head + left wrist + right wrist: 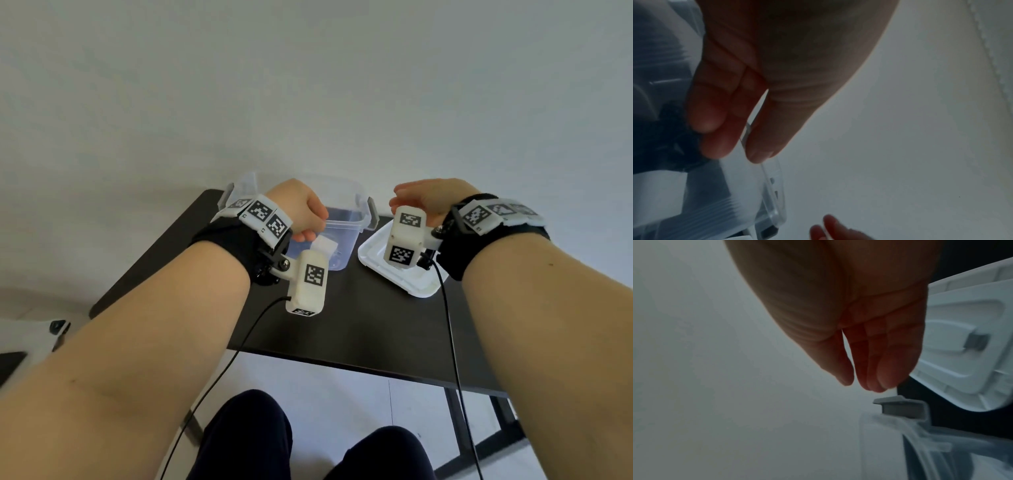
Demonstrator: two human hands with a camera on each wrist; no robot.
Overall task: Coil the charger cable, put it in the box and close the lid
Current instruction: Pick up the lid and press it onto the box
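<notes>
A clear plastic box [342, 246] stands open at the back of the black table [359, 325]. A white charger block [323, 245] shows through its front wall. The cable is not clearly visible. In the left wrist view a dark blurred mass [674, 138] lies inside the box. My left hand [305, 236] pinches the box's front rim [774, 186] between thumb and fingers [715, 138]. My right hand [397, 195] hovers above the box's right side with straight fingers [890, 366], holding nothing, just over a grey latch [900, 405]. The white lid [376, 253] lies flat to the right of the box.
The table's front edge [342, 363] runs above my knees. A plain white wall rises behind the table. Black camera cords [452, 342] hang from both wrists across the table front. A white device [58, 329] sits low at the left.
</notes>
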